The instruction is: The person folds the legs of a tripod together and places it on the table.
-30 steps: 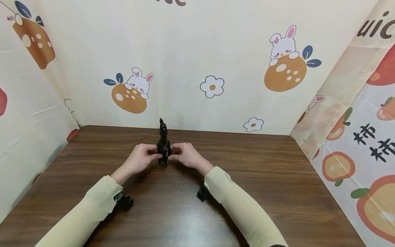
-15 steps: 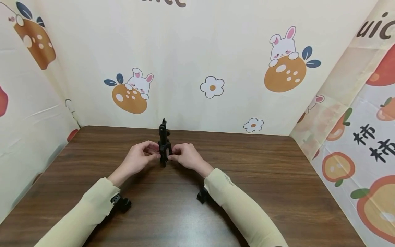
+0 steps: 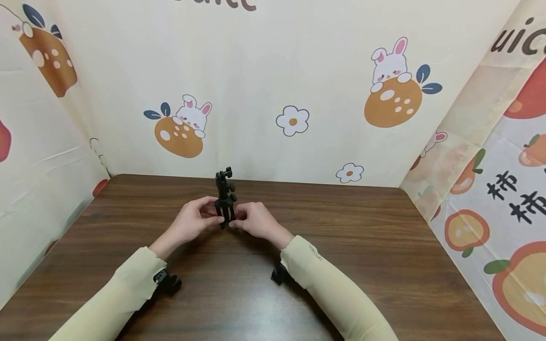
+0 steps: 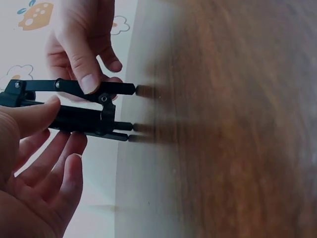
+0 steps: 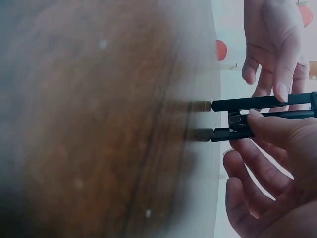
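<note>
A small black tripod (image 3: 224, 196) stands upright on the wooden table between my hands, its knobs and head on top. My left hand (image 3: 192, 221) grips it from the left, thumb across a leg. From the right, my right hand (image 3: 257, 220) pinches another leg low down with thumb and fingers. In the left wrist view, one tripod leg (image 4: 116, 88) is spread a little from the others, under the right thumb. The right wrist view has the leg tips (image 5: 215, 105) at the tabletop, with my right thumb (image 5: 270, 126) pressed on the tripod.
The brown wooden table (image 3: 350, 255) reaches back to a cream curtain (image 3: 251, 61) printed with rabbits, fruit and flowers. A printed side sheet (image 3: 503, 203) hangs along the right edge. Black wrist cameras (image 3: 170, 283) sit under both cuffs.
The tripod has turned about its upright axis, so its side knobs and head now show to the right. Both hands stay around it with small shifts.
</note>
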`<state>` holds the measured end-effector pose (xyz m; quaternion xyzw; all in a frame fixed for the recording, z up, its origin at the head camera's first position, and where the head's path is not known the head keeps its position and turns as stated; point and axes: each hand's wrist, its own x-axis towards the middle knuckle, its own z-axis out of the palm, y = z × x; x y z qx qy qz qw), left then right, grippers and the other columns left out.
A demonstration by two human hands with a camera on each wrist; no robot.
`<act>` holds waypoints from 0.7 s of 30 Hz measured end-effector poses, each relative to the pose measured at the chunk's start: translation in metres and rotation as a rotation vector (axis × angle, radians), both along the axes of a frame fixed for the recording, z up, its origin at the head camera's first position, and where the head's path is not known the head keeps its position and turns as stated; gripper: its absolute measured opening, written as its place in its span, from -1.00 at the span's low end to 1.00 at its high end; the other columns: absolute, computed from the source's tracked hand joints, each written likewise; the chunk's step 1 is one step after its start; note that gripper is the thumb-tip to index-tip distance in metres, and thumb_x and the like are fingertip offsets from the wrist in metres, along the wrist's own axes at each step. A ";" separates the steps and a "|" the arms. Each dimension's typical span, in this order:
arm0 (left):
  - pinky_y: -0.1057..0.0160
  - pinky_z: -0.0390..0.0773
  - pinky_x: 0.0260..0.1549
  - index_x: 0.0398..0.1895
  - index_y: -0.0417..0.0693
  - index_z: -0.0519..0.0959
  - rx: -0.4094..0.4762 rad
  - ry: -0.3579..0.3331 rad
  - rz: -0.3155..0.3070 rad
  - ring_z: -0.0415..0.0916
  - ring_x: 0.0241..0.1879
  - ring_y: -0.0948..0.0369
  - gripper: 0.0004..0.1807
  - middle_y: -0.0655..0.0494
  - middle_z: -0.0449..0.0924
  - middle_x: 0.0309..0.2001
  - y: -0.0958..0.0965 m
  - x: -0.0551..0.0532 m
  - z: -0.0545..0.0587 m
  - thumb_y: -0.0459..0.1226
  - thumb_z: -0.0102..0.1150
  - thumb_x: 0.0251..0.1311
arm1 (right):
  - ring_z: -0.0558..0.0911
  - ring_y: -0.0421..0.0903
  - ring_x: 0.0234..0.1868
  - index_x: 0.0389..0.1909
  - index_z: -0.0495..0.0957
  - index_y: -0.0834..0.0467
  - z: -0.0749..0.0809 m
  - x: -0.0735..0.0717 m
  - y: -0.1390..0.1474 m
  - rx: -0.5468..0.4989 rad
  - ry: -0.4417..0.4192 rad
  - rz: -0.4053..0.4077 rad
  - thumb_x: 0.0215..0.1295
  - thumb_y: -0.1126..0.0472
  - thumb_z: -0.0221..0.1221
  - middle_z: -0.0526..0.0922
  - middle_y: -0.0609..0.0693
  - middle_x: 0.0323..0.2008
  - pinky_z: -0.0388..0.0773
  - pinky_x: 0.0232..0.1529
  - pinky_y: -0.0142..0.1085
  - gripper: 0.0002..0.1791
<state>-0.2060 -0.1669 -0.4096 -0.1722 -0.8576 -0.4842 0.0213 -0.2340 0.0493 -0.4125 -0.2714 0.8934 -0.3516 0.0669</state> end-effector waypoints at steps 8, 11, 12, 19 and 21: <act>0.22 0.52 -0.34 0.00 -0.19 0.66 -0.051 0.048 0.030 0.61 -0.35 0.17 -0.67 0.07 0.70 -0.33 0.004 0.001 0.000 -0.38 0.41 0.14 | 0.60 -0.36 -0.34 -0.26 0.74 0.08 -0.003 -0.004 0.000 -0.007 0.007 0.055 0.18 0.19 0.43 0.73 -0.22 -0.41 0.50 -0.20 -0.41 -0.87; 0.21 0.50 -0.41 -0.03 -0.15 0.68 -0.064 0.051 0.034 0.58 -0.39 0.17 -0.70 0.09 0.69 -0.37 0.005 0.002 0.001 -0.37 0.41 0.14 | 0.61 -0.36 -0.31 -0.27 0.75 0.09 -0.003 -0.006 0.000 0.001 0.017 0.064 0.15 0.19 0.44 0.75 -0.20 -0.38 0.50 -0.15 -0.42 -0.86; 0.20 0.50 -0.42 -0.03 -0.15 0.68 -0.069 0.052 0.032 0.57 -0.39 0.17 -0.71 0.10 0.68 -0.37 0.006 0.002 0.001 -0.37 0.41 0.15 | 0.60 -0.36 -0.31 -0.28 0.75 0.09 -0.002 -0.007 0.000 0.004 0.022 0.064 0.14 0.19 0.44 0.75 -0.20 -0.38 0.50 -0.15 -0.41 -0.86; 0.14 0.46 -0.45 -0.17 -0.08 0.69 -0.110 0.050 0.067 0.52 -0.44 0.16 -0.84 0.13 0.66 -0.42 0.009 0.003 0.003 -0.35 0.38 0.18 | 0.66 -0.27 -0.20 -0.11 0.67 0.11 0.000 -0.010 0.000 -0.043 -0.027 0.035 0.04 0.22 0.49 0.73 -0.13 -0.24 0.54 -0.11 -0.37 -0.64; 0.14 0.45 -0.44 -0.18 -0.08 0.69 -0.121 0.046 0.075 0.51 -0.43 0.16 -0.85 0.14 0.65 -0.43 0.009 0.004 0.003 -0.34 0.38 0.18 | 0.68 -0.26 -0.16 0.02 0.63 0.10 0.000 -0.011 0.000 -0.055 -0.053 0.036 0.04 0.23 0.50 0.73 -0.10 -0.17 0.55 -0.05 -0.35 -0.53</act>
